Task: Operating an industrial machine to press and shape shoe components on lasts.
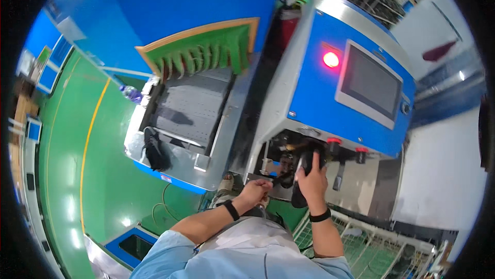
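My right hand [312, 182] is wrapped round a black shoe [297, 197], which it holds upright in the opening under the blue and white machine [309, 91]. Part of the shoe is hidden by my fingers. To its left, my left hand [254, 192] is closed at the edge of that opening. A thin dark strip seems to run from its fingertips toward the shoe, but I cannot make out what it is. Another black shoe [154, 150] lies on the near end of the conveyor [193, 109] at the left.
The machine front carries a glowing red lamp [331, 59], a dark screen [372, 84] and red-topped knobs [334, 141]. Green strips [206, 52] hang over the conveyor mouth. A bottle [131, 93] stands on its left edge. Low at the right is a white wire rack [361, 243].
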{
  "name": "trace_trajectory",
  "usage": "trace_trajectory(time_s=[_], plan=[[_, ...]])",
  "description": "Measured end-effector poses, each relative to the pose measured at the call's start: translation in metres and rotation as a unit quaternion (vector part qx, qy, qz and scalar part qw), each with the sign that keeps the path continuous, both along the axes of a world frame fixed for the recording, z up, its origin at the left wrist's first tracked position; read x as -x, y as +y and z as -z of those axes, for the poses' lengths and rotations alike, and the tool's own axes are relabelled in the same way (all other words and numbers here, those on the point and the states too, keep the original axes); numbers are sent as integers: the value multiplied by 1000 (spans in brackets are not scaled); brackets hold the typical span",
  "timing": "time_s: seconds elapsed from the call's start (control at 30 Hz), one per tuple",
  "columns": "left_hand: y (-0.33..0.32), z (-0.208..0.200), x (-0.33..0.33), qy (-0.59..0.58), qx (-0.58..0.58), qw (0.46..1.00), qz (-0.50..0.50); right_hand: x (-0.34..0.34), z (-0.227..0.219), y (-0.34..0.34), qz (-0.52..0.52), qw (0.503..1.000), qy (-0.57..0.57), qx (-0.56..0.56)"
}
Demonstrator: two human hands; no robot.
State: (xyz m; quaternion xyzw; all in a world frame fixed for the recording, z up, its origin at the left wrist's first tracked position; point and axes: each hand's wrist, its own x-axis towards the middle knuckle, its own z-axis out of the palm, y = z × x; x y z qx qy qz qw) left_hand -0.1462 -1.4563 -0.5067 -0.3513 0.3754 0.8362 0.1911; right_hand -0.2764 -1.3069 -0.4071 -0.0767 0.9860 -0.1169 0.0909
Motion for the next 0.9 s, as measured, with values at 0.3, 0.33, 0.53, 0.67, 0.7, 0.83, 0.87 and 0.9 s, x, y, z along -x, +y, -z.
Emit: trace_trajectory(time_s=[0.3, 0.33, 0.53, 0.67, 0.7, 0.83, 0.87, 0.9], plan=[[-22, -2, 3, 29, 152, 973, 169, -19, 1, -4, -33, 994, 102, -23], [-21, 3, 0, 29, 146, 971, 185, -20, 4, -3, -27, 994, 108, -21], [-21, -8, -4, 204, 183, 918, 288, -60, 7, 8, -41, 981, 187, 32], [-17, -57, 9, 104, 3, 944, 313, -108, 1, 29, -48, 970, 214, 109], [-17, -68, 9, 84, -56, 944, 315, -128, -4, 35, -57, 976, 196, 77], [-28, -25, 1, 23, -342, 867, 361, -179, -41, 49, -95, 965, 225, 94], [-25, -25, -2, 7, -417, 841, 346, -187, -60, 54, -135, 985, 56, 87], [-14, -27, -9, -16, -308, 882, 356, -190, -72, 59, -173, 974, -115, 92]])
